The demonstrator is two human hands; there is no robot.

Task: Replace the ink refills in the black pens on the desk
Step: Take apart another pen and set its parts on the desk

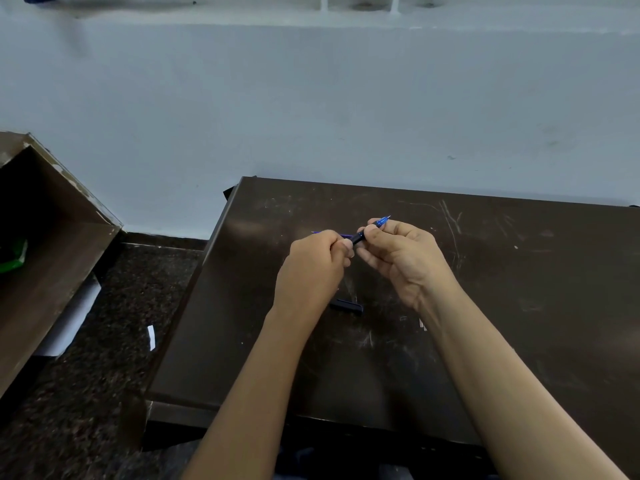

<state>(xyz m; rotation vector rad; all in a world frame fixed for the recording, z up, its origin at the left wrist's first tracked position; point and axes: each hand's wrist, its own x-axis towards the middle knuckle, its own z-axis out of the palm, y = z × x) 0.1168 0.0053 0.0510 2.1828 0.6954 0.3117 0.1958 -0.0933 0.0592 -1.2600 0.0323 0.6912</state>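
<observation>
Left hand point(313, 261) and right hand point(405, 258) both pinch the black pen point(358, 238), blue refill point(382, 222) protruding from its barrel.

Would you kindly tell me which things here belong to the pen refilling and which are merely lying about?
Job: black pen, gripped by left hand; blue pen tip, pinched by right hand; black pen part on the desk.
Lying about: white paper slip; green object; white sheet.
</observation>
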